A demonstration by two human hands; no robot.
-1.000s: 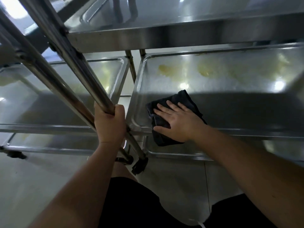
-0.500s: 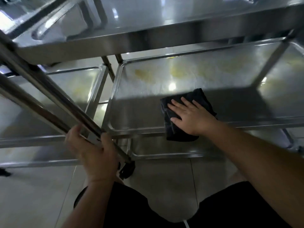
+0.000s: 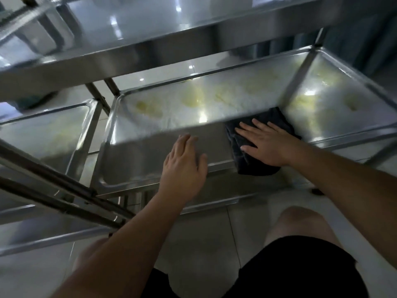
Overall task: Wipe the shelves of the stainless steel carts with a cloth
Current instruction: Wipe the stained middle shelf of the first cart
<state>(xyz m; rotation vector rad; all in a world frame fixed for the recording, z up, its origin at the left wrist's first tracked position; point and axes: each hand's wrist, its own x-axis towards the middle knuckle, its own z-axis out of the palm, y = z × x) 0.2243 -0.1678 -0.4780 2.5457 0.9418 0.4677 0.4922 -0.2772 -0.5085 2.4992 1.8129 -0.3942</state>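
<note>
Right hand [image 3: 266, 145]: fingers flat, pressing dark folded cloth [image 3: 257, 160] on stained stainless steel cart shelf [image 3: 163, 117]. Left hand [image 3: 184, 166]: open, empty. Advice: sweep firmly toward yellowish stains [image 3: 193, 100].

My cloth [image 3: 255, 162] is dark charcoal. The shelf [image 3: 150, 151] is silvery steel with yellowish blotches along its far edge. My shorts [image 3: 300, 269] are black.
</note>
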